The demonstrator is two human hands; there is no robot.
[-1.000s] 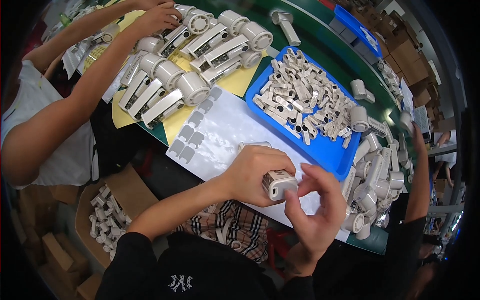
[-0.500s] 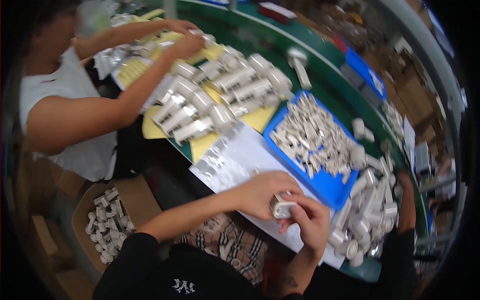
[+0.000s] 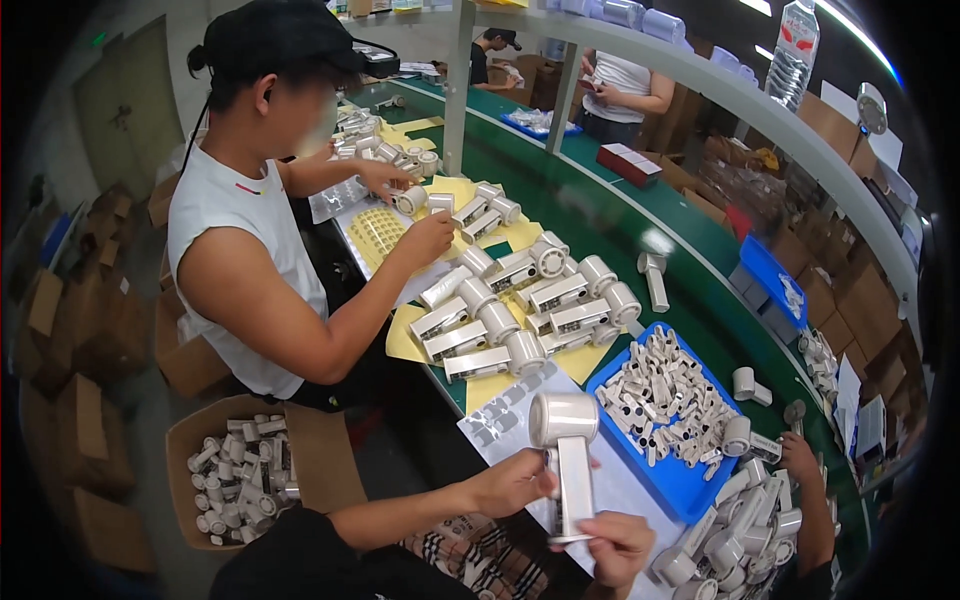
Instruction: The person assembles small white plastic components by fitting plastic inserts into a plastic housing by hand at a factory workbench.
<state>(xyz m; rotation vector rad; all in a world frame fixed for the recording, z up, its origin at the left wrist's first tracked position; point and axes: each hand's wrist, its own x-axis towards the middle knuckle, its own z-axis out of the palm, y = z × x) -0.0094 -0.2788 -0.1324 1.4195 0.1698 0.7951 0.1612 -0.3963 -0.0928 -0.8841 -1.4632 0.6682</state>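
Observation:
Upright in front of me is a white handheld fan, hammer-shaped, with a thick drum-like head at the top. My left hand is closed around its handle from the left, some fingers hidden behind it. My right hand pinches the bottom end of the handle. Under the fan lies a white sheet with grey stickers at its far left. Close to the right stands a blue tray full of small white parts.
Several similar fans lie on yellow sheets ahead; more are heaped at the right. A co-worker handles fans on the left. Another person's hand reaches in from the right. A cardboard box holds fans at lower left.
The fan, earlier seen end-on between my hands, now stands with its head up. My right hand has moved down to its bottom end. The view has shifted, showing more of the far side.

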